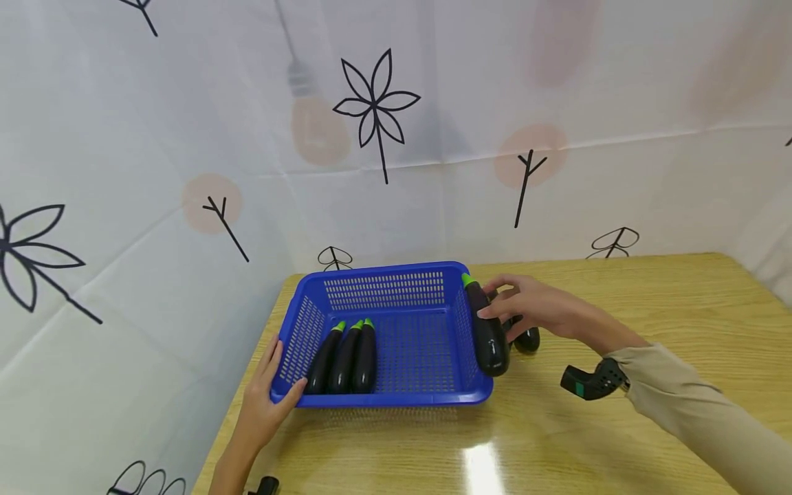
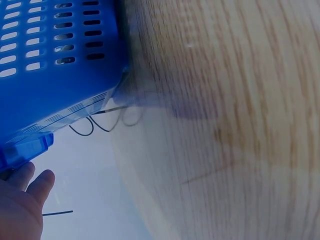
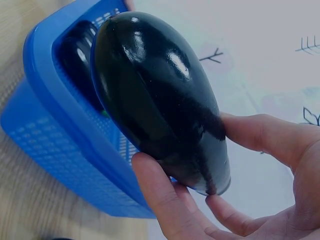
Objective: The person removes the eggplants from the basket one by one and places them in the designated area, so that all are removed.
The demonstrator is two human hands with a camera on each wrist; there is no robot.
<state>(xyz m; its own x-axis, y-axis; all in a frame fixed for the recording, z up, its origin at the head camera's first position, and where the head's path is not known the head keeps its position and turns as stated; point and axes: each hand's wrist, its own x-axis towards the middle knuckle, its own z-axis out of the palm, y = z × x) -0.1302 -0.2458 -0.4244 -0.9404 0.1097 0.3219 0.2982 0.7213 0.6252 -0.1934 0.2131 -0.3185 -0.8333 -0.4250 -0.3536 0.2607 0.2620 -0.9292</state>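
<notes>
A blue plastic basket (image 1: 402,399) with slotted walls stands on the table, and my left hand (image 1: 262,405) grips its left rim near the front corner, thumb over the edge. Three dark eggplants (image 1: 365,361) with green stem ends lie side by side in the basket's left part. My right hand (image 1: 535,307) holds another eggplant (image 1: 485,337) over the basket's right rim, stem end pointing away. In the right wrist view the fingers and thumb (image 3: 265,137) hold the glossy eggplant (image 3: 160,90) from opposite sides.
Beyond the right rim, partly hidden by my right hand, at least one more dark eggplant (image 1: 528,340) lies on the wooden table (image 1: 650,330). A white cloth (image 1: 445,206) with plant drawings hangs behind the table's far edge and along the left side.
</notes>
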